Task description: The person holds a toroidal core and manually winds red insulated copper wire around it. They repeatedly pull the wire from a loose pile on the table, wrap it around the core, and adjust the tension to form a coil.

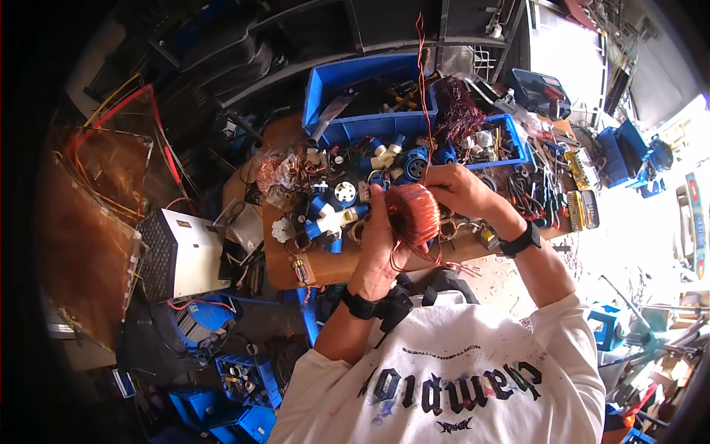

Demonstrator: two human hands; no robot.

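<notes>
A thick, rounded coil of reddish copper wire point(414, 216) is held up in front of my chest, over the near edge of the table. My left hand point(376, 255) grips it from the left side, fingers partly hidden behind it. My right hand point(462, 192) is closed at the coil's upper right, fingers pinched on a strand. From there a loose length of red wire point(423, 81) rises toward the far side, past the blue bin. Several wire ends point(455, 266) hang out below the coil. Both wrists wear black bands.
The wooden table point(285, 263) is crowded with white-and-blue pipe-like fittings point(333, 220), pliers point(543, 200) and loose parts. Behind stand a large blue bin point(370, 126), a shallow blue tray point(518, 140) and a tangle of dark red wire point(458, 103). A white box-shaped machine point(188, 251) is at left.
</notes>
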